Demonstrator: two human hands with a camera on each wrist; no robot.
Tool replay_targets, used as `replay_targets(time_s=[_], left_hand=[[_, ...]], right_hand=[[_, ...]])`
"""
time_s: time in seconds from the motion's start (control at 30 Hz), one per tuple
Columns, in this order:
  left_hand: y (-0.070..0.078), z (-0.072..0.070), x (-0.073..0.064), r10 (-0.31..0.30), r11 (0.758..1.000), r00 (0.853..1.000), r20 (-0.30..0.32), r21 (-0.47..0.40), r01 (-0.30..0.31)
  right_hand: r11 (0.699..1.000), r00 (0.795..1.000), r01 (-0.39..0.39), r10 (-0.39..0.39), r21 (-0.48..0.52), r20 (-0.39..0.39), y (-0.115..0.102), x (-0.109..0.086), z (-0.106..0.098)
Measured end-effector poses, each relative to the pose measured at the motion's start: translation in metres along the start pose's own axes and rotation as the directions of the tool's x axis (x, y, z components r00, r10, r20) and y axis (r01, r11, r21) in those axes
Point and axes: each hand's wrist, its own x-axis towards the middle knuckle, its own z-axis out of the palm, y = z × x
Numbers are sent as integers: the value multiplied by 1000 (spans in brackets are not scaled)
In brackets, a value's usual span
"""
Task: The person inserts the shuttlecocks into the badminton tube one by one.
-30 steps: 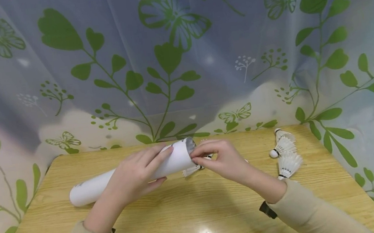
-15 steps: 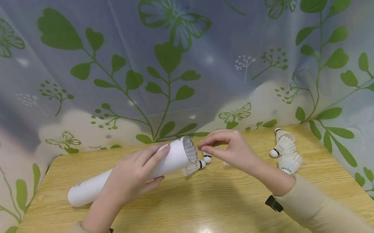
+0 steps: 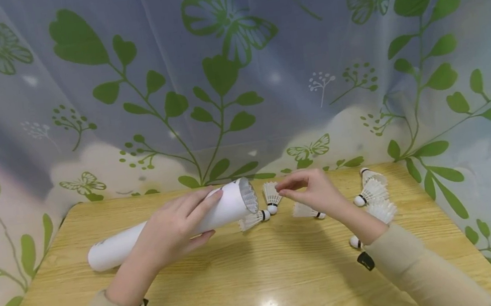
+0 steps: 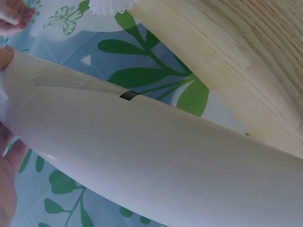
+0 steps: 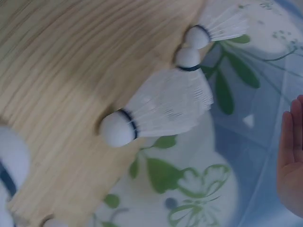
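Note:
My left hand (image 3: 170,232) grips a white shuttlecock tube (image 3: 229,205), which tilts up toward the right. Feathers show inside its open end (image 3: 249,196). In the left wrist view the tube (image 4: 142,146) runs across the frame, partly hiding the hand. My right hand (image 3: 316,193) is in the air to the right of the tube, fingers lightly bent with nothing seen between them. Below and around it lie three white shuttlecocks: one upright-looking (image 3: 271,198), one by the tube mouth (image 3: 255,219), and one under the hand (image 3: 307,210). The right wrist view shows shuttlecocks (image 5: 165,104) close up.
Several more shuttlecocks (image 3: 372,192) lie in a cluster at the right, partly behind my right forearm. The wooden table (image 3: 242,284) ends at a patterned curtain (image 3: 239,98) behind and at the sides.
My right hand has withdrawn from the tube's mouth and moved right, uncovering the mouth and the shuttlecocks on the table. The tube stays in my left hand, shifted very slightly left.

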Motion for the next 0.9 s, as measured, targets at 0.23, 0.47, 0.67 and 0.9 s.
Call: replay_targets(time_s=[0.23, 0.47, 0.67, 0.9], left_hand=[[-1, 0, 0, 1, 1000, 1000, -5, 4, -1], [-2, 0, -2, 1, 1000, 1000, 1, 6, -1], [-2, 0, -1, 8, 1000, 1000, 2, 10, -8], [-2, 0, -1, 9, 1000, 1000, -6, 9, -9]], right_hand=[[994, 998, -29, 34, -102, 49, 29, 1, -7], [975, 991, 2, 28, -221, 132, 52, -1, -15], [942, 977, 107, -40, -318, 211, 66, -2, -18], [902, 954, 183, -67, -392, 293, 73, -1, -21]])
